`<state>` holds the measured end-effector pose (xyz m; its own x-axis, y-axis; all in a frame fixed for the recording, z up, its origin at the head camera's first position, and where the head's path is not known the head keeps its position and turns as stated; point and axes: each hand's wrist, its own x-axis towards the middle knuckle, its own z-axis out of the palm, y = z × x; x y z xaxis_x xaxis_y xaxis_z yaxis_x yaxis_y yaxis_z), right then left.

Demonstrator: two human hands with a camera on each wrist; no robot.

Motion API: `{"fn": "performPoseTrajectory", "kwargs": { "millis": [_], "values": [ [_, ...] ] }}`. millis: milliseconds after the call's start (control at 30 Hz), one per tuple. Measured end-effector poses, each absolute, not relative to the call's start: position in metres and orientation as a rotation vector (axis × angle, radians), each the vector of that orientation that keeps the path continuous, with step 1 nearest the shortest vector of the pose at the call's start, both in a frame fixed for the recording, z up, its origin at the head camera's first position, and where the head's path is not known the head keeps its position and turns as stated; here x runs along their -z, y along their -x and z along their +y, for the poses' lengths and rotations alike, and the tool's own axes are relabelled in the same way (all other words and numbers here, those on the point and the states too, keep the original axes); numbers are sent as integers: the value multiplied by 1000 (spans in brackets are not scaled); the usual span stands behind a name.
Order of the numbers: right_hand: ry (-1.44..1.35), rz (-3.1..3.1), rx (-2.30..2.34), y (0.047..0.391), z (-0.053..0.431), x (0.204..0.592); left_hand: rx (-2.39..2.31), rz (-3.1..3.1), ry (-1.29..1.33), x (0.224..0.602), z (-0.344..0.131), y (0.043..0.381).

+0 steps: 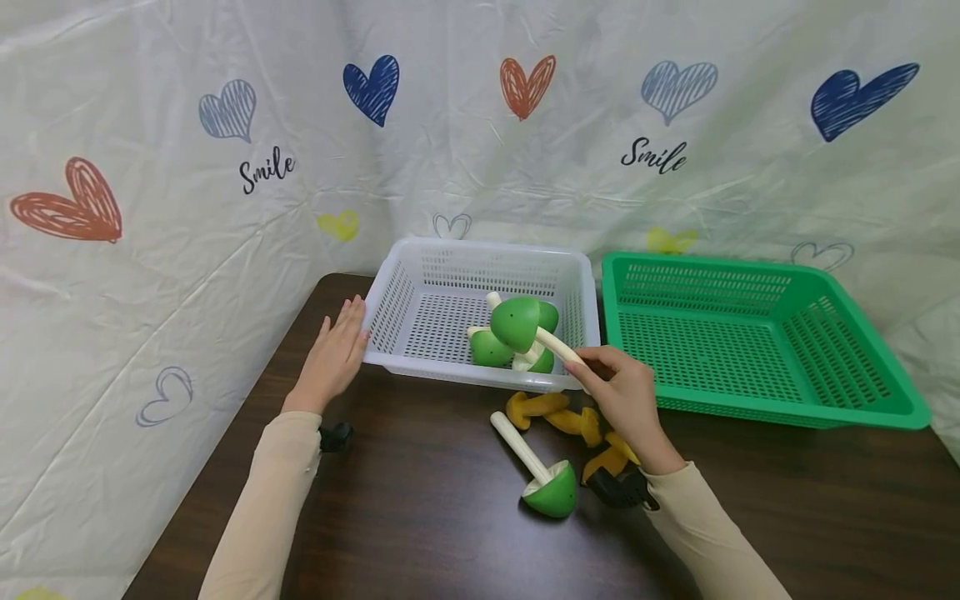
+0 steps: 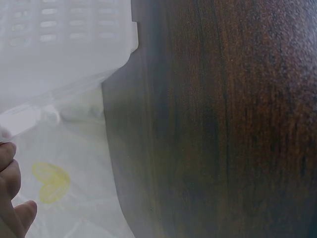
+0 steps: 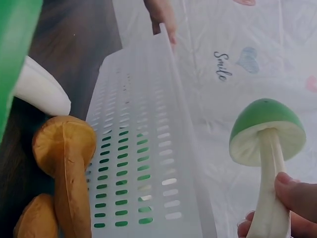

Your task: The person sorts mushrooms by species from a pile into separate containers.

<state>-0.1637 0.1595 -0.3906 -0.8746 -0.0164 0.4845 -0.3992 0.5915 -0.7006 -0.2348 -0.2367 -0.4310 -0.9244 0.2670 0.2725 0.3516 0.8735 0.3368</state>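
A toy mushroom point(image 3: 270, 134) with a green cap and white stem is pinched by its stem in my right hand point(image 1: 621, 395), its cap over the white basket point(image 1: 390, 333). Inside that basket lie several more green mushrooms point(image 1: 489, 350), partly hidden by the held one. My left hand point(image 1: 333, 352) rests with straight fingers against the basket's left rim. On the table in front lies another green-capped mushroom point(image 1: 553, 492), stem pointing back to the left. Several orange-brown mushrooms point(image 1: 542, 405) lie near my right wrist, partly covered by it.
A green basket point(image 1: 828, 408) stands to the right of the white one, with nothing seen in it. Both sit at the back of the dark wooden table point(image 1: 420, 517). Behind them hangs a pale cloth point(image 1: 465, 167) printed with hearts.
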Motion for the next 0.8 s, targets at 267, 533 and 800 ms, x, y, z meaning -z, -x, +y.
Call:
{"fn": "performPoseTrajectory", "kwargs": {
  "millis": [267,533,800],
  "values": [
    [-315,-2427,-1167,174,152,389,579,-2828,469,431,-236,235],
    [-388,-2412,-1042,184,143,395,572,-2815,467,432,-236,235],
    [-393,-2507,-828,192,136,397,578,-2818,465,433,-235,235]
  ]
}}
